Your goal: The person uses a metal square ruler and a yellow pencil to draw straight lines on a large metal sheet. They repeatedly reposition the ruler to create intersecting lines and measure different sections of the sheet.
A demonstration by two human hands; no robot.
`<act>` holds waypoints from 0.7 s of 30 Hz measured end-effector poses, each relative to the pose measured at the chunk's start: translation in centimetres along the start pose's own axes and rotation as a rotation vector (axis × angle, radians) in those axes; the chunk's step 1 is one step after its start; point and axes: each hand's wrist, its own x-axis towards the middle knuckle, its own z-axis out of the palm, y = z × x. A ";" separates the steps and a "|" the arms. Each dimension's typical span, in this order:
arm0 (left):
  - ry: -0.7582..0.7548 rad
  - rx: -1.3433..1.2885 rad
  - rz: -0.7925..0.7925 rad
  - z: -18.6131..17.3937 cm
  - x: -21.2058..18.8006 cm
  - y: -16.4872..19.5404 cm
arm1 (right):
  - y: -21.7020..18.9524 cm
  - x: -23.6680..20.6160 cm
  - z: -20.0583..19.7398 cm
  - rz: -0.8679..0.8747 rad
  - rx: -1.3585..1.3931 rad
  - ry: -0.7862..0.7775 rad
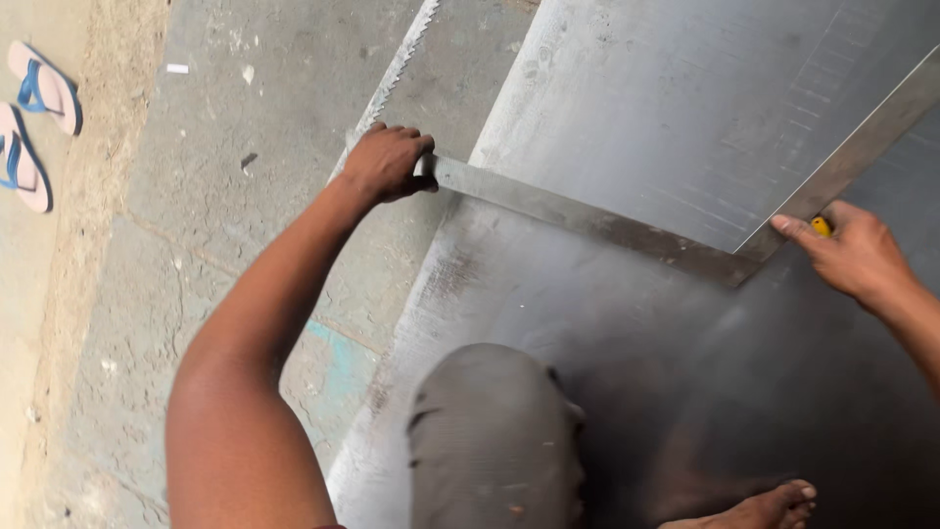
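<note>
Head cam: looking straight down at someone crouched on a big grey metal sheet (685,118) lying on a concrete floor (245,196).
Left hand: left hand (387,162) is wrapped tight around one end of a large steel square (587,220), pinning that arm at the sheet's edge.
Right hand: right hand (857,257) is closed on a small yellow marker or pencil (821,226), tip right by the square's other arm near the corner.
Progress: looks like early layout to me; the square is lined up, but I can't make out any fresh line along it.
Around: a saw blade (397,69) lies on the floor just past the left hand, and pink-and-blue flip-flops (34,122) sit well off to the left.
In the way: the person's own knee (494,431) and bare foot (774,507) rest on the sheet, nothing else crowding the square.
</note>
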 end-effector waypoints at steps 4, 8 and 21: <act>-0.040 -0.119 0.021 3.2 1.7 -2.2 | -2.3 -3.5 6.6 0.056 0.183 0.179; -0.123 -0.165 0.064 5.8 4.4 -4.2 | -2.7 -5.3 10.5 0.047 0.318 0.283; -0.330 -0.237 -0.012 4.0 6.0 -3.9 | -4.0 -8.8 13.9 0.129 0.417 0.452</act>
